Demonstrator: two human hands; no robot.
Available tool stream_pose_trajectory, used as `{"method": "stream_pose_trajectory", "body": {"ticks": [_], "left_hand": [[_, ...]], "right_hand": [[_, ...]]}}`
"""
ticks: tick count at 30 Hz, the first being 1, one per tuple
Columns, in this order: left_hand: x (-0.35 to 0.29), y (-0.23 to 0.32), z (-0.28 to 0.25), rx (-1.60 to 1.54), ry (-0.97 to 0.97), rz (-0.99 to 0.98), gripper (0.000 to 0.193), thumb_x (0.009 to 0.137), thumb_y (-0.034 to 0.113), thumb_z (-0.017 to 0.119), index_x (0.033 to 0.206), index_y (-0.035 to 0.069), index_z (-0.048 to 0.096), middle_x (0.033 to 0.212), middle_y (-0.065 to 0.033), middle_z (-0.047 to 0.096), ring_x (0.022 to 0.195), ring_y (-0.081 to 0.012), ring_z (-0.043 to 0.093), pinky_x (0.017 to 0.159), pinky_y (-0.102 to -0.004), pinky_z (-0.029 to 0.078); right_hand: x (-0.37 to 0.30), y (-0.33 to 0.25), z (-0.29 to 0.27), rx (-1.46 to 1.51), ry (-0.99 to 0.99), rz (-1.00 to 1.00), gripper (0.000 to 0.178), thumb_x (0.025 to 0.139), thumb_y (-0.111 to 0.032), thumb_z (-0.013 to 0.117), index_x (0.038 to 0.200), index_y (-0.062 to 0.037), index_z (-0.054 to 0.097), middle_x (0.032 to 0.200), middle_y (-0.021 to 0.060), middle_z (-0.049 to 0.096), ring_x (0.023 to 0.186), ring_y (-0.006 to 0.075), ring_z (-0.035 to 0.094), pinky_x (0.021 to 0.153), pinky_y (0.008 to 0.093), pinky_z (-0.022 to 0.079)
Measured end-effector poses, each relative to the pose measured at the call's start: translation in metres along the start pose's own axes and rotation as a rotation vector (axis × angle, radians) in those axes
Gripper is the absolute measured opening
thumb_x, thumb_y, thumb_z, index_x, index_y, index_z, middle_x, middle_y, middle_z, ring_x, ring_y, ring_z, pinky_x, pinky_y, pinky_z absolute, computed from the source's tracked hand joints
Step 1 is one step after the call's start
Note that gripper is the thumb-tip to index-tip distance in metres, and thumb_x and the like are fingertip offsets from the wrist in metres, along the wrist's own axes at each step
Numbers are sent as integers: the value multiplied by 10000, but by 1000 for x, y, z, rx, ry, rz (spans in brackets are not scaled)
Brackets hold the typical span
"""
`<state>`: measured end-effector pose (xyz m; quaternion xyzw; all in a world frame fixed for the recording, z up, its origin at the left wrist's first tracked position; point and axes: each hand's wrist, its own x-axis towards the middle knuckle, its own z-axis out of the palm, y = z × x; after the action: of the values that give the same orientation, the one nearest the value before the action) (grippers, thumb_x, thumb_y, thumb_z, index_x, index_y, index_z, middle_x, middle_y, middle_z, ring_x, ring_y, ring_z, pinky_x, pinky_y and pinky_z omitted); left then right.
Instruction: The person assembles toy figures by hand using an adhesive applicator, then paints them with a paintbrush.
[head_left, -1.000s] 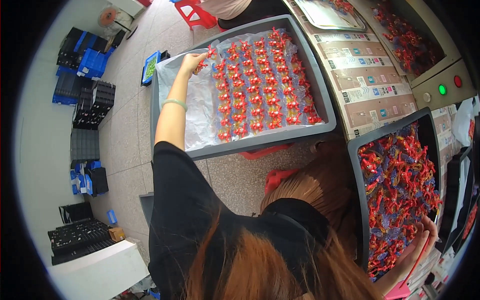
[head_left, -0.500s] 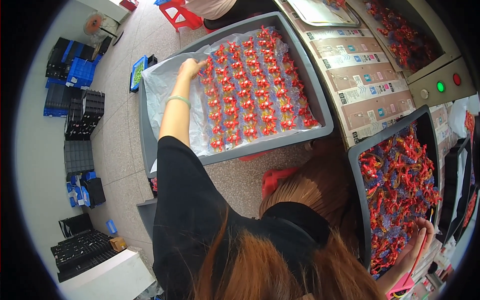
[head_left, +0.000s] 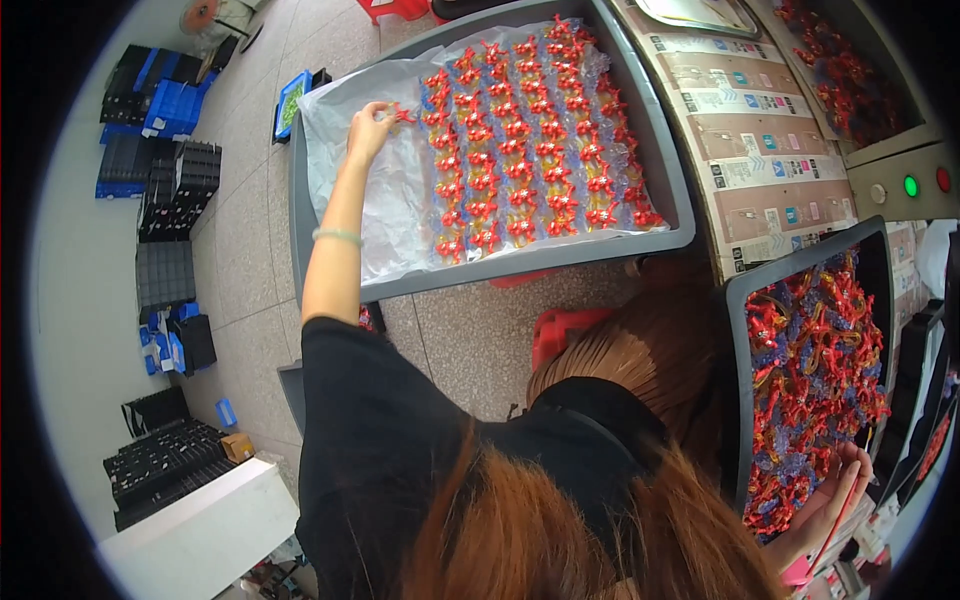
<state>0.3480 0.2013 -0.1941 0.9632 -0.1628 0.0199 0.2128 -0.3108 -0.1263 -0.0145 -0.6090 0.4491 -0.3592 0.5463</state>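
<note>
The left hand (head_left: 372, 128) on my feed pinches a small red figure (head_left: 404, 114) between thumb and fingertips, beside the leftmost row; I can't tell whether the piece touches the lining. That grip looks chosen for tight quarters — only the fingertips come near the neighbours.

Under it, the large grey tray (head_left: 660, 150) carries a white sheet (head_left: 395, 210), probably there to cushion the pieces. I read the rows of red figures (head_left: 517, 145), with their clear bluish and yellow parts, as set in lines so each stays separate, leaving the left part of the sheet bare. The smaller dark tray (head_left: 740, 380) holds a loose heap of similar figures (head_left: 810, 370), within easy reach of the right hand (head_left: 838, 490), which rests at its near end, fingers half curled around a thin red stick (head_left: 835, 520) — loosely, I'd judge.

As for the surroundings, I see a speckled tiled floor (head_left: 245, 260), then a worktable (head_left: 755, 165) covered in printed sheets, the dark tray at its edge. Blue and black crates (head_left: 185, 175) are stacked along the left wall. Smaller yet, a red stool (head_left: 565, 330) sits below, and a green light (head_left: 910, 186) glows on a panel.
</note>
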Motion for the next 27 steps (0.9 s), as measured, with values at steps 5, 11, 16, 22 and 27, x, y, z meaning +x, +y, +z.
{"method": "stream_pose_trajectory", "body": {"ticks": [5, 11, 16, 22, 27], "left_hand": [[-111, 58, -46, -278, -652, -60, 300, 746, 257, 599, 936, 25, 589, 824, -98, 602, 760, -175, 557, 722, -307, 433], [-159, 39, -23, -261, -603, -48, 345, 704, 244, 629, 951, 15, 551, 926, -117, 573, 872, -189, 529, 786, -297, 407], [-159, 39, -28, -476, -708, -70, 290, 724, 195, 637, 927, 15, 535, 872, -49, 571, 760, -110, 534, 661, -260, 434], [-160, 47, -23, -242, -575, -139, 372, 718, 240, 630, 985, 3, 528, 971, -157, 547, 857, -219, 554, 760, -319, 431], [-123, 51, 2, -136, -143, 217, 305, 760, 206, 561, 994, 13, 532, 990, -176, 529, 917, -290, 524, 788, -359, 412]], "right_hand": [[9, 4, 4, -31, -50, -7, 216, 893, -129, 390, 1058, -10, 464, 1019, 100, 520, 929, 162, 519, 846, 265, 408], [15, 1, 17, 4, -133, -21, 205, 888, -120, 403, 1047, -8, 469, 996, 88, 523, 892, 148, 520, 821, 260, 412], [10, 2, 13, 11, -79, -24, 197, 886, -121, 411, 1033, -5, 472, 984, 88, 522, 879, 146, 519, 818, 259, 410], [6, 10, 9, 33, -71, 3, 188, 882, -117, 419, 1019, -1, 475, 959, 91, 524, 875, 149, 520, 824, 264, 409], [7, 7, 4, 30, -48, 15, 187, 879, -114, 423, 1015, 2, 476, 945, 88, 526, 865, 145, 521, 816, 261, 411]]}}
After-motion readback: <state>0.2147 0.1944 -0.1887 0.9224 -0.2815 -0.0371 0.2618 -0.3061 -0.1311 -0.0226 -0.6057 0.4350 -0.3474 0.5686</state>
